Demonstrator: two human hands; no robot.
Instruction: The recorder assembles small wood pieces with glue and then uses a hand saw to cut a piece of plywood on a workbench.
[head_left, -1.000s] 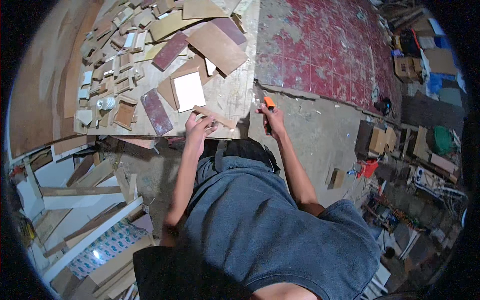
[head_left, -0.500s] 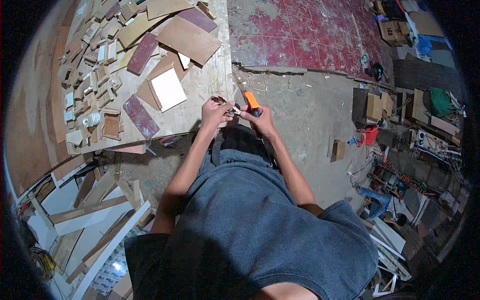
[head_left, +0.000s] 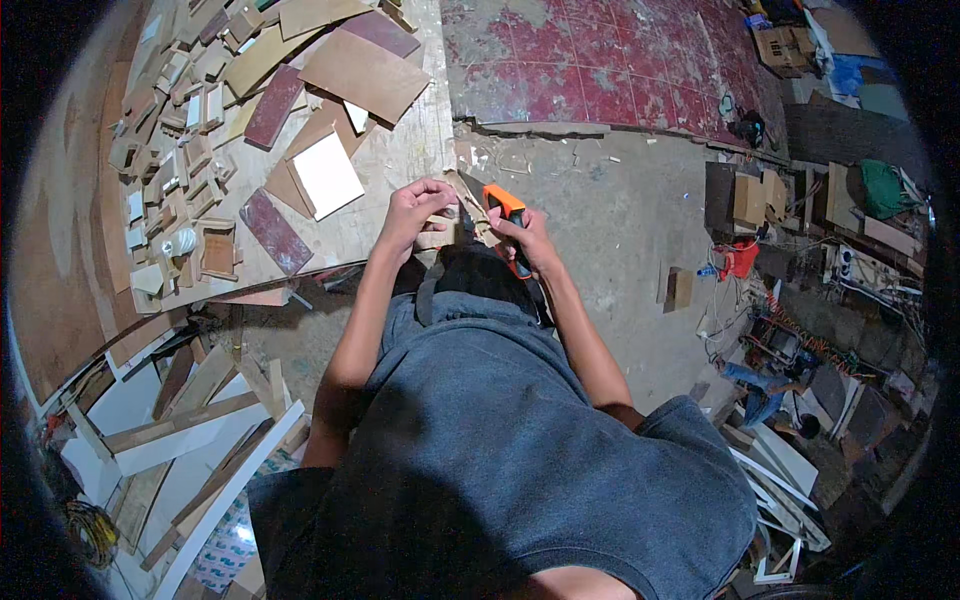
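Note:
My right hand [head_left: 533, 243] is closed round the orange-and-black handle of a hand saw [head_left: 503, 200]. Its grey blade points away to the upper left, partly hidden. A thin pale brown strip [head_left: 474, 207], seemingly wood, runs beside the handle to my right thumb and fingertips. My left hand [head_left: 413, 215] is just left of the strip, over the table corner, its fingers curled and thumb pressed in. Whatever may be between those fingertips is too small to make out. The wooden worktable [head_left: 385, 185] lies beneath and beyond my left hand.
Small wooden box-like pieces [head_left: 205, 190] crowd the table's left side. Flat boards [head_left: 365, 75] and a white panel [head_left: 328, 176] lie nearer. Offcuts [head_left: 185, 435] are heaped at lower left. A person [head_left: 765, 395] is at right, near cables and a red object [head_left: 740, 258].
My hands have moved apart; the left went left and slightly up. The thin strip now shows between them. The saw stays in my right hand.

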